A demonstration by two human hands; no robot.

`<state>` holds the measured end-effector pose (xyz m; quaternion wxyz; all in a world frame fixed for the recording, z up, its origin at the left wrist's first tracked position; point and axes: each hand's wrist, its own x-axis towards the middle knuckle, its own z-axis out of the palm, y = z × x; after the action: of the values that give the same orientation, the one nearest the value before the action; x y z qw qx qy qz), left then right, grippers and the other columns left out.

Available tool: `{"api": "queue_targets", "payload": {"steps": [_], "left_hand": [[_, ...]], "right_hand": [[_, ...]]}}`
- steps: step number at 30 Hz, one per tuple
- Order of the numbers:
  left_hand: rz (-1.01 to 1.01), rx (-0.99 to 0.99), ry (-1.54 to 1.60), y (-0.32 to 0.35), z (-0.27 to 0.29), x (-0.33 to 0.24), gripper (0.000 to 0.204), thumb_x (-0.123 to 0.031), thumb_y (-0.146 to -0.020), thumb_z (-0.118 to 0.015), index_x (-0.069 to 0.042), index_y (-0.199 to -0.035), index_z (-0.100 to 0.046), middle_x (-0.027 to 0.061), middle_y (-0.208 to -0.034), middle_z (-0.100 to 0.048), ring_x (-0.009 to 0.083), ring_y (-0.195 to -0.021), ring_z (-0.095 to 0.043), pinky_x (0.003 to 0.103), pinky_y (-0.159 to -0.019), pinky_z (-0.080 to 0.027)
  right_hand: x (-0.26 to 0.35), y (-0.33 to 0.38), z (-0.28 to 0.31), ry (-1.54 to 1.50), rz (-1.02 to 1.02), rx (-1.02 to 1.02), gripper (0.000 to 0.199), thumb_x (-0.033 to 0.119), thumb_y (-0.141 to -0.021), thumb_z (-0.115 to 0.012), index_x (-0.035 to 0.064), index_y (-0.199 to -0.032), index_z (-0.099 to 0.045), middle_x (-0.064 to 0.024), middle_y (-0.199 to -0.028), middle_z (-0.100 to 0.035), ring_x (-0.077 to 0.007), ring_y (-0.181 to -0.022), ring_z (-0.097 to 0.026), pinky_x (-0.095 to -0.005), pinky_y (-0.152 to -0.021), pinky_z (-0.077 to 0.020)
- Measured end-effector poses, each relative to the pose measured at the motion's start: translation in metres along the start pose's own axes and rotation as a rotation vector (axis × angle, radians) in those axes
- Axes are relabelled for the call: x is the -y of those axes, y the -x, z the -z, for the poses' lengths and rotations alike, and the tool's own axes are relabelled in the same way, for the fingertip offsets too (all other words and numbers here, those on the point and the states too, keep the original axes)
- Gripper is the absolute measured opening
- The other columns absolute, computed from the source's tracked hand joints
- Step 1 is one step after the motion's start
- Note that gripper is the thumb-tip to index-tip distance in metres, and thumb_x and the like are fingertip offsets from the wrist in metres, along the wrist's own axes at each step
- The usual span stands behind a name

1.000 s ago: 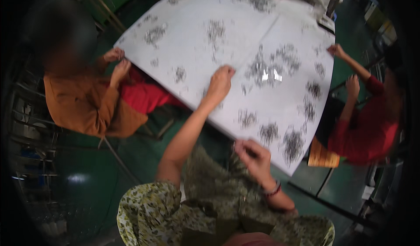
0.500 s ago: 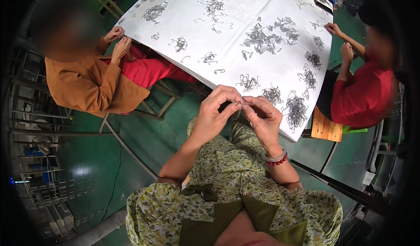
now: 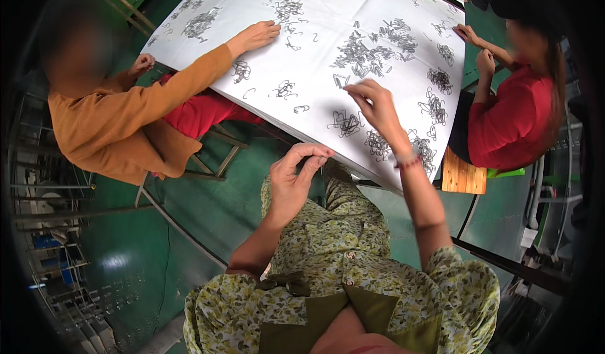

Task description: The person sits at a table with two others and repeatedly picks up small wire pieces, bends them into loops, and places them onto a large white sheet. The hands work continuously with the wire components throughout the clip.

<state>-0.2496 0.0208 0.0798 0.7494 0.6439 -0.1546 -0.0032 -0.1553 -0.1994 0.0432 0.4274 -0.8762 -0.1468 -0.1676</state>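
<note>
A white sheet covers the table and carries many small heaps of dark bent wire pieces. My right hand reaches out over the sheet, its fingertips pinched together on loose wire pieces beside one heap. My left hand is held up over my lap, short of the table's edge, with thumb and forefinger touching. Whatever sits between them is too small to see. Another heap lies just under my right wrist.
A person in an orange top sits at the left with one hand on the sheet. A person in a red top sits at the right on a wooden stool. Metal racks stand on the green floor at the lower left.
My hands were together in front of my lap. Now my right hand has stretched out onto the sheet while my left stays back. The person in orange has reached an arm onto the table.
</note>
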Motion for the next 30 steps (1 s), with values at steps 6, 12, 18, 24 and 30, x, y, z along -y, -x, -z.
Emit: {"api": "queue_targets", "payload": {"steps": [6, 12, 18, 24, 30], "left_hand": [[-0.08, -0.005, -0.022, -0.003, 0.001, 0.009, 0.007, 0.008, -0.089, -0.057, 0.004, -0.094, -0.059, 0.0121, -0.094, -0.066, 0.0167, -0.089, -0.063, 0.027, -0.08, -0.051], [-0.038, -0.072, 0.031, -0.003, 0.008, 0.014, 0.006, 0.009, -0.087, -0.059, 0.004, -0.091, -0.061, 0.0133, -0.094, -0.066, 0.0171, -0.087, -0.062, 0.027, -0.078, -0.05], [-0.118, -0.073, -0.061, -0.001, 0.007, 0.02, 0.008, 0.01, -0.084, -0.062, 0.004, -0.09, -0.063, 0.011, -0.094, -0.066, 0.0167, -0.088, -0.061, 0.027, -0.077, -0.049], [-0.038, -0.114, 0.015, 0.002, 0.003, 0.019, 0.009, 0.009, -0.084, -0.064, 0.004, -0.092, -0.064, 0.0094, -0.093, -0.065, 0.014, -0.085, -0.06, 0.025, -0.076, -0.048], [0.008, -0.165, -0.069, 0.002, 0.005, 0.008, 0.009, 0.009, -0.083, -0.065, 0.006, -0.091, -0.066, 0.0068, -0.086, -0.067, 0.0108, -0.08, -0.061, 0.023, -0.073, -0.049]], "right_hand": [[-0.095, -0.037, -0.013, 0.65, 0.265, 0.292, 0.018, 0.003, -0.078, -0.06, 0.0045, -0.094, -0.07, -0.0098, -0.094, -0.058, -0.0227, -0.094, -0.057, -0.0307, -0.076, -0.0555], [-0.096, -0.017, -0.014, 0.625, 0.134, 0.261, 0.012, -0.005, -0.074, -0.056, -0.0028, -0.085, -0.06, -0.0151, -0.095, -0.061, -0.0295, -0.094, -0.059, -0.0358, -0.078, -0.0549], [0.026, 0.026, 0.012, -0.313, -0.376, -0.081, 0.017, 0.005, -0.085, -0.068, -0.0008, -0.102, -0.069, -0.0096, -0.088, -0.07, -0.0119, -0.07, -0.064, -0.0241, -0.061, -0.0525], [0.118, 0.066, 0.015, -0.761, -0.212, 0.022, 0.011, -0.001, -0.083, -0.069, 0.0001, -0.093, -0.072, -0.0072, -0.084, -0.069, -0.0093, -0.07, -0.062, -0.0228, -0.062, -0.0506], [0.125, 0.058, 0.007, -0.559, -0.046, -0.087, 0.01, -0.003, -0.078, -0.07, 0.0001, -0.087, -0.072, -0.0094, -0.08, -0.069, -0.0164, -0.072, -0.065, -0.0267, -0.063, -0.0509]]}}
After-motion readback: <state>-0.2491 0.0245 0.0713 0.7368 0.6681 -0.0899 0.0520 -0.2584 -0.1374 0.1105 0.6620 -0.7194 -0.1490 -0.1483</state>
